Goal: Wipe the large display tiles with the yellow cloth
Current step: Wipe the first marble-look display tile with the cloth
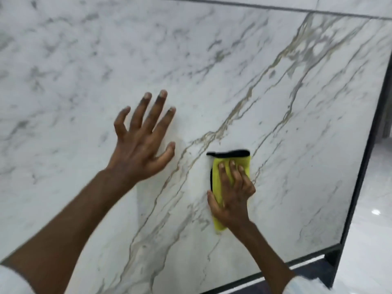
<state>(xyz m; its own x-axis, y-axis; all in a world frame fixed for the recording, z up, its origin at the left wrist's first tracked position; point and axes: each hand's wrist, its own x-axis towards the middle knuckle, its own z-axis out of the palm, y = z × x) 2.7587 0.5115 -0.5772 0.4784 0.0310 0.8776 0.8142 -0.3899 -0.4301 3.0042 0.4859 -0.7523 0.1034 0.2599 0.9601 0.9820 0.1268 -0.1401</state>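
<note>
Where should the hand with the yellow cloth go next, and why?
Probably slide the yellow cloth up and to the right. The right hand holds it low against the marble tile, the left hand rests spread to its left, and much tile lies above.

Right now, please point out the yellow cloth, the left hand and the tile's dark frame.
yellow cloth [216, 179]: head view, yellow strip beside fingers
left hand [141, 145]: head view, its back
dark frame [367, 158]: head view, right side
</note>
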